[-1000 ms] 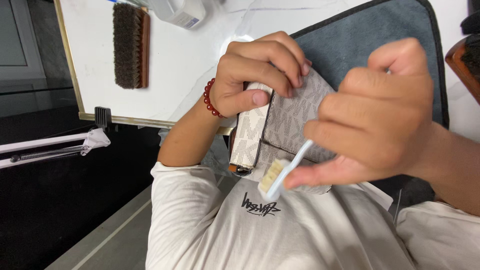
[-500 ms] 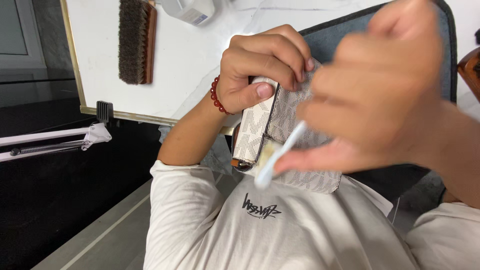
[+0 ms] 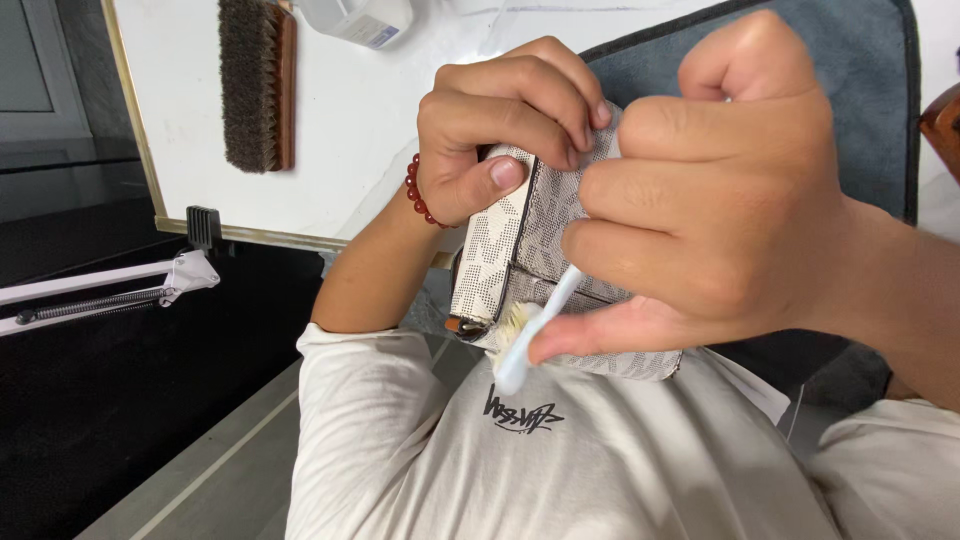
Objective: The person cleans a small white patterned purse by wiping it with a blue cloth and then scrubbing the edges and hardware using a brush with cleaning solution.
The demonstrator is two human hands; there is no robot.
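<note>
My left hand (image 3: 510, 120), with a red bead bracelet on its wrist, grips the top of a small white patterned wallet (image 3: 500, 250) and holds it upright in front of my chest. My right hand (image 3: 710, 190) is closed on a small white toothbrush-like brush (image 3: 522, 345). The brush's pale bristles press against the wallet's lower edge, near a brown corner trim. The right hand covers much of the wallet's right side.
Behind the hands lies a grey mat (image 3: 860, 90) on a white table (image 3: 340, 150) with a gold edge. A wooden bristle brush (image 3: 255, 80) and a white bottle (image 3: 360, 18) sit at the far left. A white spring lamp arm (image 3: 110, 295) juts in from the left.
My right hand has swung the small brush back and forth along the wallet's lower edge. The left hand keeps its grip on the wallet. The view has shifted slightly.
</note>
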